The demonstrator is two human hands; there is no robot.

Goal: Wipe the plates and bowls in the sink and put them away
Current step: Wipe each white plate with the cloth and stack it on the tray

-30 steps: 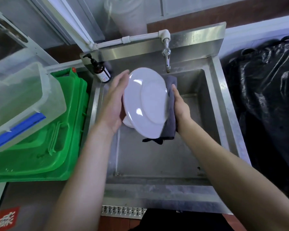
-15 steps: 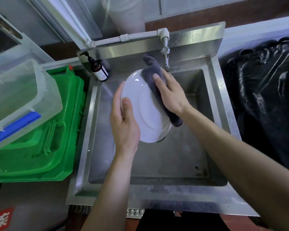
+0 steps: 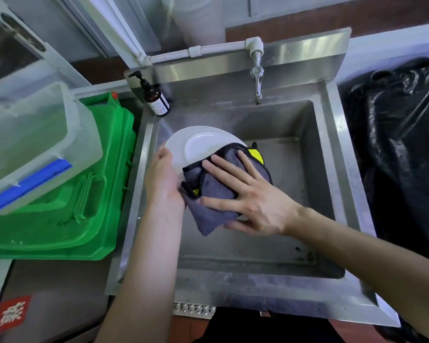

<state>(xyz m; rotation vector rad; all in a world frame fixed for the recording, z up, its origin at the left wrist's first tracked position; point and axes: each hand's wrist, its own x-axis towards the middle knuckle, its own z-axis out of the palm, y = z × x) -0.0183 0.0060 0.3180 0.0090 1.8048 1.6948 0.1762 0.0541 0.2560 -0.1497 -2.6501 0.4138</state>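
A person stands at a steel sink (image 3: 337, 154), seen from above, both bare forearms reaching in over its front edge. The left hand (image 3: 162, 184) holds a white plate (image 3: 198, 144) by its left rim, above the basin toward the back-left corner; the thumb lies along the rim, and the other fingers are hidden behind the plate. The plate is tilted, its face turned up toward the camera. The right hand (image 3: 248, 201) lies flat on a grey cloth (image 3: 216, 191) with dark trim and a yellow patch, fingers straight and spread wide, pressing the cloth against the lower right part of the plate. The cloth covers about half of the plate and hangs below it.

A tap (image 3: 257, 78) juts over the back edge of the sink. 1 brown pump bottle (image 3: 155, 97) stands on the back-left corner. Left of the sink lies a green plastic crate (image 3: 89, 206) with a clear tub (image 3: 32, 142) resting on it. A black plastic bag (image 3: 401, 134) sits to the right.
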